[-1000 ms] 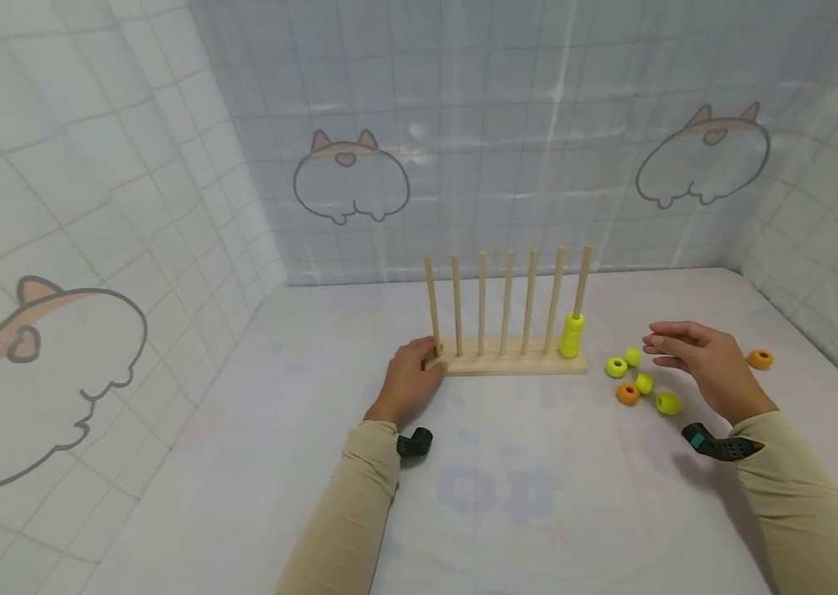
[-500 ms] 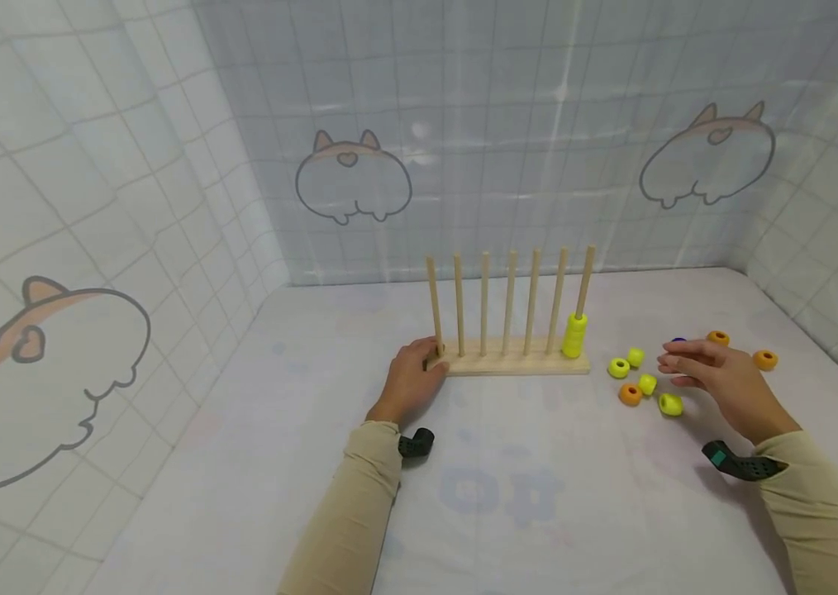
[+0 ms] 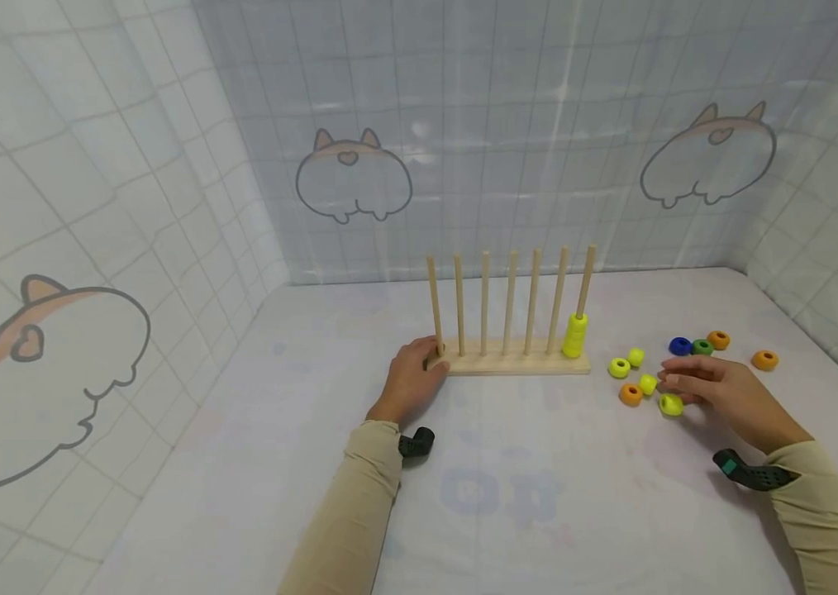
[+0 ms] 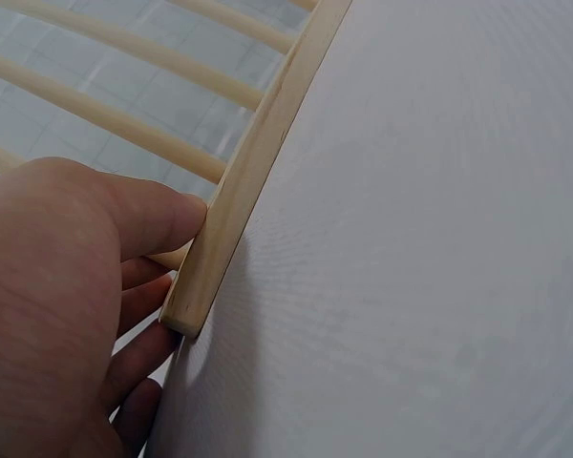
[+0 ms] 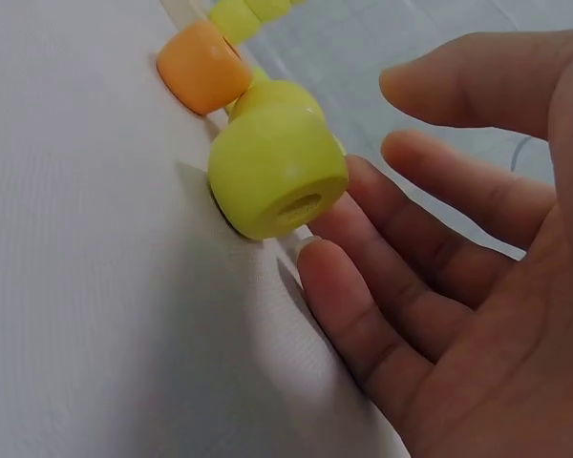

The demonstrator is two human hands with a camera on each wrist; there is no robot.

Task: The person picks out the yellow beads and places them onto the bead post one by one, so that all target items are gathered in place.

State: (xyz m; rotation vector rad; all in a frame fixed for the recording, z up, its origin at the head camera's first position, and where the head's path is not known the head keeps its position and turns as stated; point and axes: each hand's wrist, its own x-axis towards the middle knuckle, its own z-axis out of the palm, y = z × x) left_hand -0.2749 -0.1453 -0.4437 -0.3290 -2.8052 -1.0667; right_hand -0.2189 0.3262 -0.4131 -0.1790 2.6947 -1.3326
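Observation:
A wooden peg rack [image 3: 511, 360] with several upright rods stands mid-table, yellow beads [image 3: 574, 336] stacked on its rightmost rod. My left hand [image 3: 410, 380] grips the left end of the base; in the left wrist view the thumb lies on its near side and the fingers curl behind. My right hand [image 3: 735, 397] is low beside loose beads, fingers spread and slightly bent with nothing between them. Nearest to it is a yellow bead [image 5: 277, 172], its hole facing the right wrist camera, with fingertips right beside it. Another yellow bead [image 3: 647, 384] lies just past the fingertips.
Left of the right hand lie more yellow beads [image 3: 619, 368] and an orange bead [image 3: 630, 394]. Behind it sit a blue bead [image 3: 680, 345], a green bead [image 3: 702, 347] and an orange bead [image 3: 719, 340]; another orange bead [image 3: 764, 359] is farther right. Tile-patterned sheets [image 3: 464, 165] enclose the table.
My right hand has moved right and toward me, lower over the near yellow bead, uncovering the blue, green and an orange bead. The left hand has stayed on the rack.

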